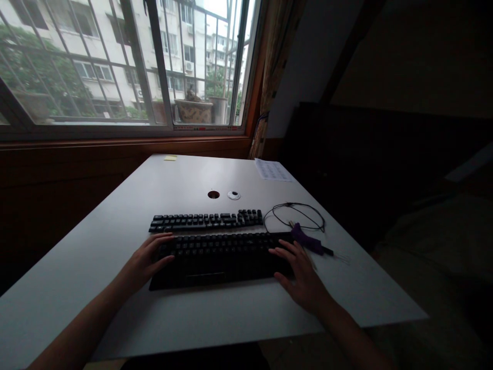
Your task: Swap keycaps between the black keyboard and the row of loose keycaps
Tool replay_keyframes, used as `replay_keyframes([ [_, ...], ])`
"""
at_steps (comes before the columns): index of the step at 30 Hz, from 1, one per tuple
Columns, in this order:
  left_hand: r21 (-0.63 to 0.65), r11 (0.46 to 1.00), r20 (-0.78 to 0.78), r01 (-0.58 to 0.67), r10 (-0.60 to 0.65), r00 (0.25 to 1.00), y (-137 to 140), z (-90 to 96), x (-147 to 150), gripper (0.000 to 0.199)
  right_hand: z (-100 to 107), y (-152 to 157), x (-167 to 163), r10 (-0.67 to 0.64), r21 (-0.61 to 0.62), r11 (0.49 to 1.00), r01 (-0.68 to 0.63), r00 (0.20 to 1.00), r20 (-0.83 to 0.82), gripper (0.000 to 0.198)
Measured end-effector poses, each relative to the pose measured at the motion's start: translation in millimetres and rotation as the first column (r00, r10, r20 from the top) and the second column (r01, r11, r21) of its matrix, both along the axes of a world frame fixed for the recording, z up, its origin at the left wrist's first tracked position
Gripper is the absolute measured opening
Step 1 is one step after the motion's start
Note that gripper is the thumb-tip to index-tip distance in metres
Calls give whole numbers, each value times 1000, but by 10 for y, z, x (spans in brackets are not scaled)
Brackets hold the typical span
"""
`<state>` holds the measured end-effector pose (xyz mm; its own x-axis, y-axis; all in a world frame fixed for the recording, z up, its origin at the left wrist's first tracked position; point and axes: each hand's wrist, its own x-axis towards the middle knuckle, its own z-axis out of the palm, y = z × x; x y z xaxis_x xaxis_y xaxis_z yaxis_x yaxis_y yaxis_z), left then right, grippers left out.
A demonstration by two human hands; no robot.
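Note:
A black keyboard (223, 259) with a broad front edge lies on the white table. My left hand (148, 257) rests at its left end, fingers stretched over the upper corner and thumb apart on top. At the right end, my right hand (300, 275) lies with fingers spread over the keyboard. Neither hand is wrapped round it. Just behind stands a row of loose black keycaps (204, 222), set out in keyboard order. Near my right hand is a purple-wrapped tool (306, 239) with a dark tip and thin wires.
A black cable (323, 218) loops at the right of the table (200, 318). Farther back are a round hole (213, 195), a round cover (233, 195), printed paper (273, 170) and yellow sticky notes (170, 158). A barred window (200, 67) is beyond.

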<state>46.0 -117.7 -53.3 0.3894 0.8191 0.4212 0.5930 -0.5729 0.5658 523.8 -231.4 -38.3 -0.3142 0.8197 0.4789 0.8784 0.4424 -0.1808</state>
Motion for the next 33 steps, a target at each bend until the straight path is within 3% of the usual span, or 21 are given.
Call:
replay_keyframes([
  [6, 3, 1000, 7, -2, 2, 1000, -16, 11, 17, 47, -17, 35, 33, 28, 19, 999, -27, 998, -60, 54],
  [10, 7, 1000, 16, 17, -17, 1000, -27, 18, 31, 46, 82, 169, -39, -22, 12, 1000, 24, 992, -128, 46],
  [16, -27, 999, -1, 24, -24, 1000, -34, -3, 20, 46, 227, 886, -263, -17, 43, 999, 21, 997, -71, 37],
  [22, -21, 999, -18, 31, -31, 999, -23, -23, 19, 45, 153, 1555, -431, -41, -1, 999, 41, 999, -17, 37],
  [33, -14, 1000, -28, 20, -20, 999, -62, 19, 64, 44, 100, 1773, -495, -58, -120, 991, 64, 997, 54, 36],
])
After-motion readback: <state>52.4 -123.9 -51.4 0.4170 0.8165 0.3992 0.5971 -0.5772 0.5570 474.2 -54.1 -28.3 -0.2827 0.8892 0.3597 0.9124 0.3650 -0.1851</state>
